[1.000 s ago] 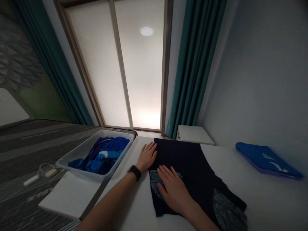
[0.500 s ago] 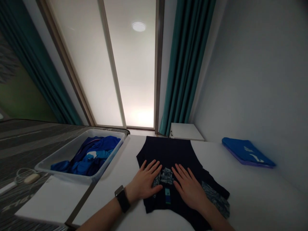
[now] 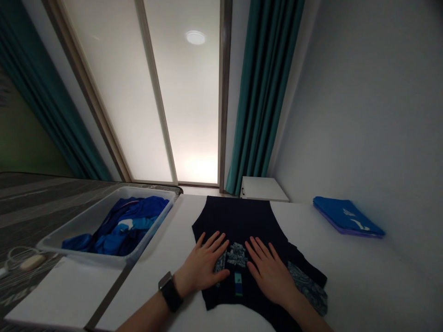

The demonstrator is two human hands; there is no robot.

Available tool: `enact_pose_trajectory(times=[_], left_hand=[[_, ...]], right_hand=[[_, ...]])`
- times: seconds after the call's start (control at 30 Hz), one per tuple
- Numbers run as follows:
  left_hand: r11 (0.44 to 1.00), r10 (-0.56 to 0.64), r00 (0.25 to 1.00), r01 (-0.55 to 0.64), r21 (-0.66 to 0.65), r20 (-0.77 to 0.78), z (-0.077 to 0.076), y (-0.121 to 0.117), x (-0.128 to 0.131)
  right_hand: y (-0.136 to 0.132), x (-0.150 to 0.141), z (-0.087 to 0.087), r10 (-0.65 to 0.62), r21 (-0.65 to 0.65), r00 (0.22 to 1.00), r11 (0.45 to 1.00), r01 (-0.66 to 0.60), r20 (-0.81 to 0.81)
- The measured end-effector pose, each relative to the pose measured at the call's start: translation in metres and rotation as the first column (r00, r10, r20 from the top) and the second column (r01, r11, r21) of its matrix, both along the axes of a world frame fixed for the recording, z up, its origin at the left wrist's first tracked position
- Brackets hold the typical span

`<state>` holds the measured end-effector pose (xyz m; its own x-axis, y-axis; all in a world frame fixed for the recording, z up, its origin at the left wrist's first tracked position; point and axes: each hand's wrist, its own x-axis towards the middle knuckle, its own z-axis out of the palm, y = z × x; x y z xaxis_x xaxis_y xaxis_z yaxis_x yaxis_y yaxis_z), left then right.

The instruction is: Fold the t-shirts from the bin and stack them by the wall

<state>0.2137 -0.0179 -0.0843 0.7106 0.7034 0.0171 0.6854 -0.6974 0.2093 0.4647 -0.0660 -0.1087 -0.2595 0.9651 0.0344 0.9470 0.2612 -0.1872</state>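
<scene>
A dark navy T-shirt (image 3: 238, 216) lies spread flat on the white table (image 3: 346, 281), with a pale printed graphic (image 3: 237, 254) on its front. My left hand (image 3: 204, 265) presses flat on the shirt, fingers spread, just left of the print. My right hand (image 3: 268, 272) rests flat on the shirt to the right of the print, fingers also spread. A black watch (image 3: 169, 291) is on my left wrist. A patterned grey part of the shirt (image 3: 307, 288) sticks out at lower right.
A white plastic tub (image 3: 83, 246) of crumpled blue clothes (image 3: 121, 228) stands left of the shirt. A folded blue garment stack (image 3: 346, 216) lies at right against the wall. A white cabinet (image 3: 263, 189) stands behind the table, below a curtained window (image 3: 187, 92).
My hands have moved from the shirt's left side to either side of the print, which now shows. The view has turned rightward and the shirt lies straighter. Little differs from half a second ago.
</scene>
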Motion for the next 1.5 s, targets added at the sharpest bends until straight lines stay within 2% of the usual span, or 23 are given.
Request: enact_pose_trajectory(times=[0.17, 0.3, 0.37, 0.53, 0.67, 0.83, 0.97, 1.13, 1.3, 1.4, 1.5], left_hand=[[1.0, 0.017, 1.0, -0.017, -0.005, 0.008, 0.001, -0.002, 0.0], [1.0, 0.028, 1.0, -0.028, 0.007, 0.01, 0.01, -0.001, 0.004], [0.999, 0.014, 0.999, -0.015, 0.035, 0.032, 0.015, -0.002, 0.012], [0.987, -0.156, 0.98, 0.152, 0.047, 0.123, 0.022, -0.012, 0.051], [0.966, -0.258, 0.948, 0.259, 0.021, 0.185, 0.029, -0.025, 0.092], [0.942, -0.334, 0.94, 0.33, 0.061, 0.072, 0.038, -0.039, 0.139], [0.91, -0.414, 0.909, 0.411, 0.063, 0.046, 0.037, -0.051, 0.166], [0.914, -0.405, 0.914, 0.404, -0.026, -0.02, 0.024, -0.063, 0.183], [0.922, -0.387, 0.921, 0.387, 0.004, -0.044, 0.011, -0.068, 0.186], [0.925, -0.379, 0.925, 0.379, 0.007, -0.019, 0.014, -0.067, 0.184], [0.943, -0.327, 0.944, 0.328, -0.047, 0.039, 0.024, -0.063, 0.177]], right_hand=[[0.0, -0.002, 0.006, -0.003, -0.016, 1.0, 1.0, 0.002, -0.023], [0.003, 0.001, 0.012, -0.017, -0.059, 0.997, 0.998, 0.012, -0.072], [0.004, 0.006, 0.015, -0.034, -0.04, 0.995, 0.999, 0.03, -0.098], [0.001, 0.036, 0.019, -0.091, 0.116, 0.983, 0.987, 0.11, -0.159], [-0.011, 0.072, 0.015, -0.201, 0.195, 0.957, 0.95, 0.242, -0.21], [-0.029, 0.111, 0.001, -0.372, 0.288, 0.906, 0.862, 0.418, -0.2], [-0.04, 0.128, -0.007, -0.482, 0.298, 0.864, 0.811, 0.503, -0.145], [-0.048, 0.13, -0.01, -0.482, 0.191, 0.869, 0.848, 0.495, -0.112], [-0.046, 0.129, -0.006, -0.411, 0.118, 0.87, 0.883, 0.454, -0.274], [-0.042, 0.131, 0.0, -0.349, 0.091, 0.828, 0.899, 0.428, -0.439], [-0.036, 0.131, 0.01, -0.318, 0.052, 0.744, 0.903, 0.427, -0.587]])
